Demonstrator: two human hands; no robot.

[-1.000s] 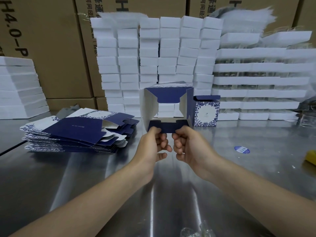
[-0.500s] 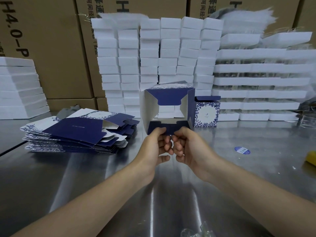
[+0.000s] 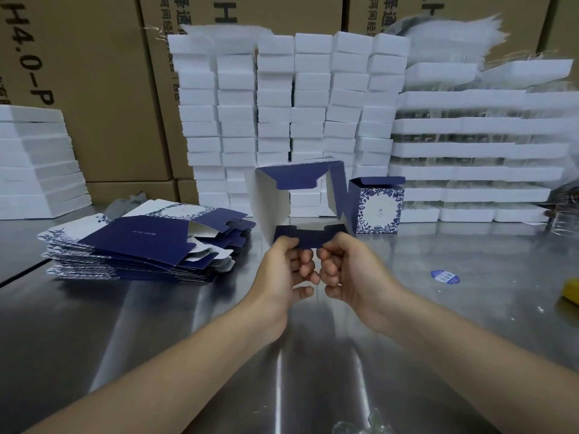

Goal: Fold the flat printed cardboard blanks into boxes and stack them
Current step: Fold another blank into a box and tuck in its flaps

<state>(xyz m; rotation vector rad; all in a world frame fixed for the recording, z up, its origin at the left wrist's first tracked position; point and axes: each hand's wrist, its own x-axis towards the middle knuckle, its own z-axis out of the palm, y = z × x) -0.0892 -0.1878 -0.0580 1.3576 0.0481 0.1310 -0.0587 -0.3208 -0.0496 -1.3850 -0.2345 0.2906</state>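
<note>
The left hand (image 3: 283,267) and right hand (image 3: 347,264) pinch the near flap (image 3: 308,238) of the half-open box (image 3: 272,202), flat blanks (image 3: 141,242) at its 9 o'clock. Uneven folding could crease the flap or collapse the box.

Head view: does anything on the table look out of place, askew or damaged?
Nothing looks damaged. The pile of blanks is fanned, its top sheets lying askew. A blue sticker lies alone on the right side of the table. The half-folded box looks sound.
</note>
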